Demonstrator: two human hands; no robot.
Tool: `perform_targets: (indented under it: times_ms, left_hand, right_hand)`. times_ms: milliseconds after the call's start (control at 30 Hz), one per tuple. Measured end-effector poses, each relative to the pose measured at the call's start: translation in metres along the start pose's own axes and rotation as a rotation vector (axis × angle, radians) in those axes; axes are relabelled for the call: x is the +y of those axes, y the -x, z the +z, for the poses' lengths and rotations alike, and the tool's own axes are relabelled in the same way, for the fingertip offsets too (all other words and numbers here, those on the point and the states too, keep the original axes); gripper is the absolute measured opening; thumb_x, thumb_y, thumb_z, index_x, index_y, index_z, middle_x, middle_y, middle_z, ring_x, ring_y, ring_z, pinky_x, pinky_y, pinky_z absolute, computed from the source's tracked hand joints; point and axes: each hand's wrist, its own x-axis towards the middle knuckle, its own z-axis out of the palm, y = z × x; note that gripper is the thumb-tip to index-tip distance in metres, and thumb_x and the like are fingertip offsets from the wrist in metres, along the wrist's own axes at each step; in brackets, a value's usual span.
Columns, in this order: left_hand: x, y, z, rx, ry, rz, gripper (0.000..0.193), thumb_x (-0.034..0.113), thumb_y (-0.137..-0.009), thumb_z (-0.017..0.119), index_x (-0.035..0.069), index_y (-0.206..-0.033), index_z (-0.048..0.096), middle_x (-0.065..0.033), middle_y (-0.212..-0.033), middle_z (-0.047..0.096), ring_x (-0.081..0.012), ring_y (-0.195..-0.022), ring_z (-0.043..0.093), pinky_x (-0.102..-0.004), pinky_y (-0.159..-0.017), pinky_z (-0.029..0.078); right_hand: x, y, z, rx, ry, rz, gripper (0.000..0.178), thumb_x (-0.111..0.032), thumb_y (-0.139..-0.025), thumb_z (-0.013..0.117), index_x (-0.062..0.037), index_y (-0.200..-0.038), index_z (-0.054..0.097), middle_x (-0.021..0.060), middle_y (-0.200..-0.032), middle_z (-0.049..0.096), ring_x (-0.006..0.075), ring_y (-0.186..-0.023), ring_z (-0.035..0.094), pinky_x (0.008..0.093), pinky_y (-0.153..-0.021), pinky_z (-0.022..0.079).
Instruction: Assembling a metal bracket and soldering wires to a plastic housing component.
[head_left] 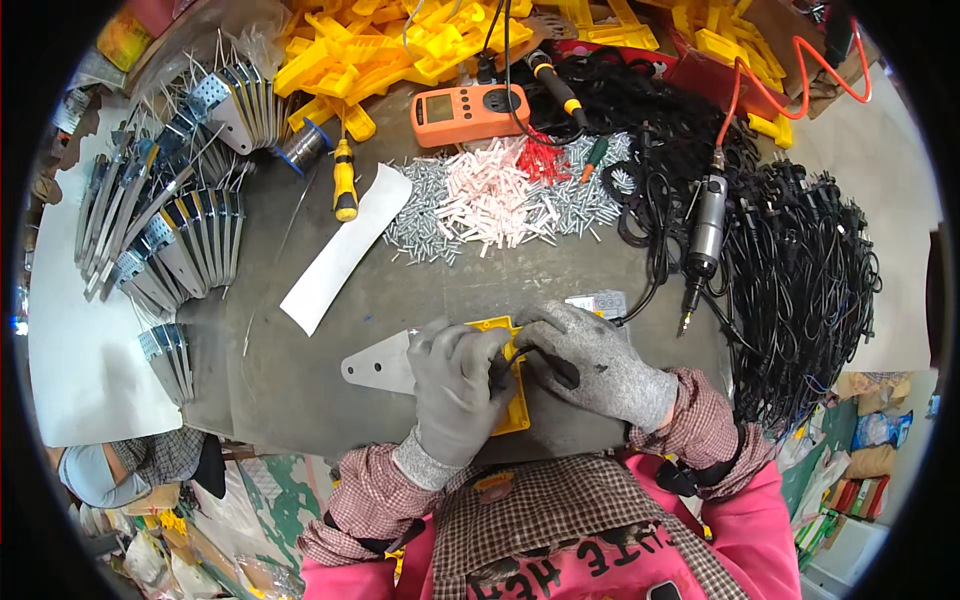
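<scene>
In front of me lies a yellow plastic housing beside a tapered grey metal plate with holes. My left hand, in a grey glove, is closed over the housing's left side, its fingers bent. A short stretch of black cable runs between my two hands, and the fingers of both pinch it. My right hand, also gloved, covers the housing's right side. Both hands hide much of the housing and its inside. Just beyond the right hand sits a small clear container.
Piles of screws and pale pink sleeves lie ahead, near an orange meter. A power screwdriver hangs on a red coiled hose at right, beside bundled black cables. A yellow screwdriver, white strip and metal plates are left.
</scene>
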Motion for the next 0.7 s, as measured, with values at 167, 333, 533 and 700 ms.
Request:
perform_targets:
  times_ms: [167,333,533,700]
  left_hand:
    - [0.006,-0.002,-0.004,-0.036,-0.043,-0.052,0.058,0.006,-0.069,0.082,0.011,-0.122,0.058,-0.0148,-0.113,0.057,-0.0398,-0.113,0.048,-0.0496,-0.1,0.04]
    - [0.009,-0.004,-0.003,-0.08,-0.048,-0.112,0.058,0.007,-0.069,0.082,0.01,-0.122,0.058,-0.0145,-0.113,0.057,-0.0401,-0.111,0.048,-0.049,-0.101,0.039]
    - [0.008,-0.005,-0.001,-0.035,-0.031,-0.064,0.059,0.005,-0.068,0.081,0.011,-0.122,0.057,-0.0136,-0.114,0.057,-0.0378,-0.109,0.049,-0.0507,-0.099,0.04]
    - [0.005,-0.003,0.004,0.037,-0.076,-0.041,0.058,0.003,-0.066,0.079,0.012,-0.119,0.058,-0.0125,-0.112,0.058,-0.0376,-0.108,0.05,-0.0514,-0.098,0.04]
  right_hand:
    - [-0.002,0.0,-0.006,-0.052,-0.081,0.003,0.042,-0.012,-0.085,0.068,-0.0108,-0.126,0.058,0.0134,-0.112,0.055,0.0324,-0.1,0.061,0.0417,-0.084,0.053]
    - [-0.006,0.0,-0.003,-0.046,0.036,-0.012,0.048,-0.012,-0.085,0.068,-0.0123,-0.132,0.056,0.0129,-0.113,0.056,0.0327,-0.102,0.061,0.042,-0.085,0.053]
    - [0.001,0.004,0.007,0.052,-0.008,-0.003,0.05,-0.012,-0.085,0.068,-0.0113,-0.133,0.055,0.0134,-0.115,0.057,0.0341,-0.102,0.061,0.0426,-0.086,0.053]
    - [0.003,0.005,0.01,0.071,-0.023,0.029,0.051,-0.011,-0.086,0.067,-0.0114,-0.135,0.054,0.0142,-0.117,0.058,0.0348,-0.103,0.061,0.0427,-0.086,0.053]
